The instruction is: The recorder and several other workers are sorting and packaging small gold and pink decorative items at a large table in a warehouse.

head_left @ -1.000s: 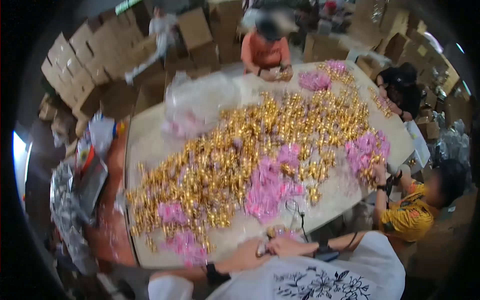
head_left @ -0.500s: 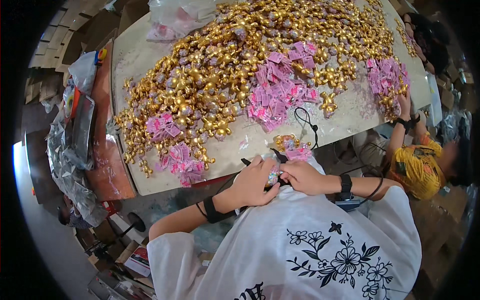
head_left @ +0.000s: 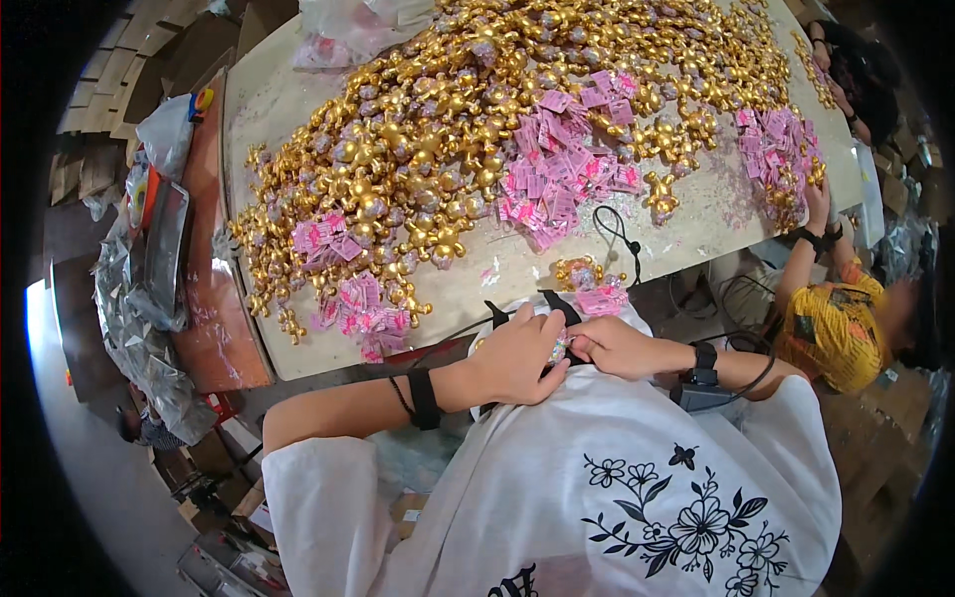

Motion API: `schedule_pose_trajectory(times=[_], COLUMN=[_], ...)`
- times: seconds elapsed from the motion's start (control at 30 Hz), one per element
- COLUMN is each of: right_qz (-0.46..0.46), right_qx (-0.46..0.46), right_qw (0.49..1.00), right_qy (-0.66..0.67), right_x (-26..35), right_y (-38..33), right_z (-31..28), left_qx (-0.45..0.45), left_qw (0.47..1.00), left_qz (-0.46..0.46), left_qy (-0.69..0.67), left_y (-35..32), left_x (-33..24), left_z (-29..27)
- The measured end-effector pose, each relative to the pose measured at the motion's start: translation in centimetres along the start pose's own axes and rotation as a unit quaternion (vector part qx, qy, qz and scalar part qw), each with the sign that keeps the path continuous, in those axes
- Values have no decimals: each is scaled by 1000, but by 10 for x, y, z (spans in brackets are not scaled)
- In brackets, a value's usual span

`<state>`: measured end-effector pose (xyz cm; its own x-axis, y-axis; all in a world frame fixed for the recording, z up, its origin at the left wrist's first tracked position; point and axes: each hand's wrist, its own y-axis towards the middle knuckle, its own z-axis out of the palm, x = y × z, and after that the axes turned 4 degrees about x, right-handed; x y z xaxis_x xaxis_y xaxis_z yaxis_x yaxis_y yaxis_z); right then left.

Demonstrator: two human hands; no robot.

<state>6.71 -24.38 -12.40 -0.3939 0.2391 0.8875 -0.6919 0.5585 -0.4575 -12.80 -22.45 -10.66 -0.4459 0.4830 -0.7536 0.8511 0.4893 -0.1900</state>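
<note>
Close to my body at the table's near edge, my left hand (head_left: 519, 360) is wrapped round a small figurine, whose glittery, clear part (head_left: 561, 346) shows between the fingers. The rest of it is covered by the hand. My right hand (head_left: 622, 346) pinches at the figurine's right side; whatever its fingertips grip is too small to make out. Just beyond, at the table edge, lie a gold bear figurine (head_left: 575, 272) and a few pink cards (head_left: 602, 299). A black cord loop (head_left: 619, 227) rests behind them.
A large heap of gold bear figurines (head_left: 418, 139) covers much of the pale table (head_left: 477, 277). Pink cards (head_left: 557, 164) lie in piles among them. A clear plastic bag (head_left: 363, 35) sits at the far left. At the right, a person in yellow (head_left: 836, 323) reaches onto the table.
Both hands stay together on the figurine and have shifted only slightly. The view has moved a little, and my left elbow sits further out to the left.
</note>
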Motion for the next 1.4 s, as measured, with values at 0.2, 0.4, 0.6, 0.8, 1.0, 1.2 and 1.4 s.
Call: schedule_pose_trajectory(times=[0.2,0.4,0.6,0.8,1.0,1.2,1.4], right_qz=[39,90,93,126,56,-148,-256], right_qx=[28,105,99,108,150,15,-253], right_qw=[999,990,990,985,985,985,867], right_qy=[5,19,32,40,61,-83,-344], right_x=[8,8,11,9,13,12,24], right_y=[2,10,12,14,12,3,28], right_z=[-7,-19,-16,-17,-37,-60,-66], left_qx=[68,84,54,82,121,52,-129], left_qw=[997,995,996,986,983,847,694], left_qz=[-28,-27,-64,-135,-125,-94,26], left_qy=[31,53,14,57,-55,-520,-708], left_y=[5,10,7,15,19,12,23], left_x=[-3,0,-1,-18,-10,-4,-8], left_z=[-4,2,5,-5,-35,-73,-94])
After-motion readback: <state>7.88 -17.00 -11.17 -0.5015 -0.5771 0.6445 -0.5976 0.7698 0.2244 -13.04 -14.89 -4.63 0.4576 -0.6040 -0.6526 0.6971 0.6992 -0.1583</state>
